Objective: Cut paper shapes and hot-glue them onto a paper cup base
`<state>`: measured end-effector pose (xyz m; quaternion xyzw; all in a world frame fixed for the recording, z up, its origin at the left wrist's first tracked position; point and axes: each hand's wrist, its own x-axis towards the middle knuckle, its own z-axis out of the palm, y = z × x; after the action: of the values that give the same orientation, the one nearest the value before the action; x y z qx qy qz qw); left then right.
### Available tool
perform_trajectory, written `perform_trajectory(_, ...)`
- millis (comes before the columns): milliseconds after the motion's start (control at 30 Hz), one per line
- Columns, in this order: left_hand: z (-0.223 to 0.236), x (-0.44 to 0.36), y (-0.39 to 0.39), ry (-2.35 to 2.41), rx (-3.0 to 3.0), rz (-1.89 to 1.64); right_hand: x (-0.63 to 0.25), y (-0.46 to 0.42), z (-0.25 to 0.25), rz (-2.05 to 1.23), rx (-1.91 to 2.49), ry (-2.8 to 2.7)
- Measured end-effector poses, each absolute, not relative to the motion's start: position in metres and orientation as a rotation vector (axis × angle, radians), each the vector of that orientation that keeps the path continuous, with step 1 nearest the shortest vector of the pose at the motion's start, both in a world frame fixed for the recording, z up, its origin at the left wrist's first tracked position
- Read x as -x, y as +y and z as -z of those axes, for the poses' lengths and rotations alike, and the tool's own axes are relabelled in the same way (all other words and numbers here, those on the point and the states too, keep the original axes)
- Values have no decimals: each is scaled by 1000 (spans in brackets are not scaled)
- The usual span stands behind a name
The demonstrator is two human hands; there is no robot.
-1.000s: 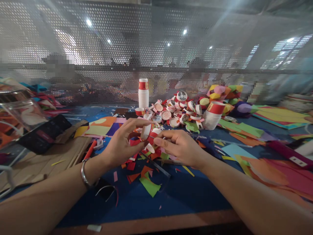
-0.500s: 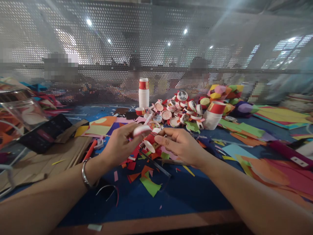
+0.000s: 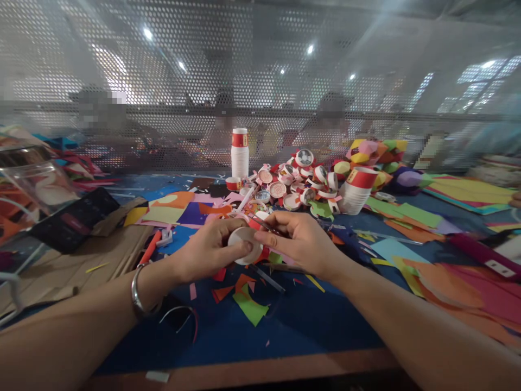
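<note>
My left hand (image 3: 209,248) and my right hand (image 3: 299,239) meet over the blue table (image 3: 285,320), both closed on a small cut paper cup (image 3: 245,245) whose round white base faces me. The left thumb presses on that base. The right fingers pinch the cup's red rim side and also a thin dark tool (image 3: 266,224) that lies across them. A silver bangle (image 3: 140,293) circles my left wrist. Coloured paper scraps (image 3: 246,304) lie just below the hands.
A pile of cut cup pieces (image 3: 299,182) lies behind the hands, with a tall cup stack (image 3: 239,153) and a tilted cup stack (image 3: 356,191). Coloured paper sheets (image 3: 456,260) spread right. Cardboard (image 3: 81,260) and a black box (image 3: 75,220) lie left. A perforated screen (image 3: 260,87) backs the table, people behind it.
The cup has been turned so its white base faces me and has come down a little. My left hand has shifted from a fingertip pinch to a thumb press on the base.
</note>
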<state>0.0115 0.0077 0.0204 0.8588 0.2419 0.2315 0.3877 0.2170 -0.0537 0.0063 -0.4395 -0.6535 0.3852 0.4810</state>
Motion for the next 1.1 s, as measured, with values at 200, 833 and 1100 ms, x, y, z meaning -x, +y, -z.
perform_trajectory(200, -18, -13, 11, 603, -2180, -656, -217, -51, -4, -1034, 1045, -1586)
perform_trajectory(833, -20, -12, 13, 507, -1773, -423, -217, -58, -13, -1582, 983, -1379)
perform_trajectory(1100, -19, -10, 13, 532, -1792, -383, -221, -56, -9, -1515, 952, -1453)
